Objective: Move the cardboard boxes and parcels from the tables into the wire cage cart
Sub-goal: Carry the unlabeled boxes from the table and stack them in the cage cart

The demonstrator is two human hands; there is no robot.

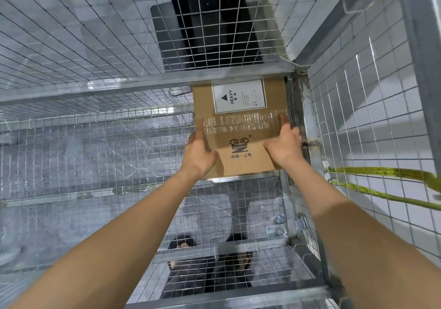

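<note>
A brown cardboard box [241,127] with a white "HEAVY" label and clear tape lies on the mesh floor inside the wire cage cart [119,141], pushed into its far right corner. My left hand [199,152] lies on the box's left side with fingers straight along the edge. Over on the right side, my right hand [284,145] rests on the box, fingers extended toward the cart's corner post. Both arms reach in over the cart's near rail.
The cart's mesh walls rise on the left, far and right sides; a steel corner post [303,122] stands right beside the box. Green straps [386,172] hang outside the right wall. A dark object [210,27] lies beyond the far wall. The mesh floor left of the box is bare.
</note>
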